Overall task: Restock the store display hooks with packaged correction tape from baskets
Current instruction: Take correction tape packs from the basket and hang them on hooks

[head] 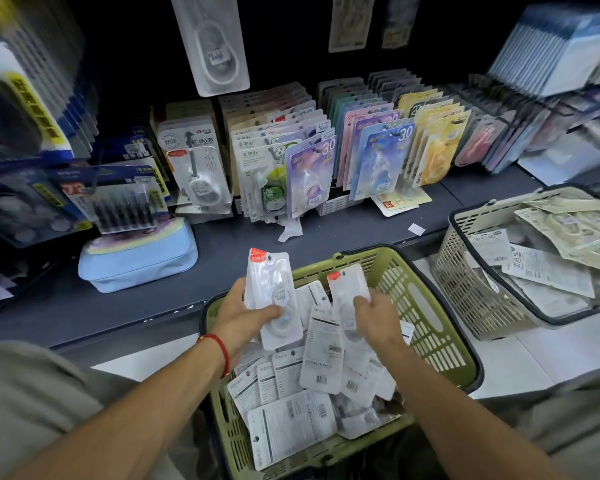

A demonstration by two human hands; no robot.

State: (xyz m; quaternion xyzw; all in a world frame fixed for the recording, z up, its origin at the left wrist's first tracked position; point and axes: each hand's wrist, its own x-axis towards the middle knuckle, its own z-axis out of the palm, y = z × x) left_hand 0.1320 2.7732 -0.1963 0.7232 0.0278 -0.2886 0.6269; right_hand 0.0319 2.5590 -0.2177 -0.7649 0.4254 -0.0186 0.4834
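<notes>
The near basket (426, 306) is olive green with a slotted wall; the far basket (465, 271) is beige with a dark rim. The packets (274, 296) in hand are white with a red-orange corner. The pouch (136, 261) is pale blue, the shelf (84, 299) dark grey, the wrist cord (222, 351) red, and the standing cards (378, 157) purple, blue and yellow

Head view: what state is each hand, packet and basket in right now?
Left hand: grip closed on a face-up tape packet, held above the green basket.
Right hand: grip closed on a second packet.
Green basket: holds a loose pile of packets, mostly back side up.
Beige basket: holds loose packets, tilted.
Hanging packet: on its hook.
</notes>
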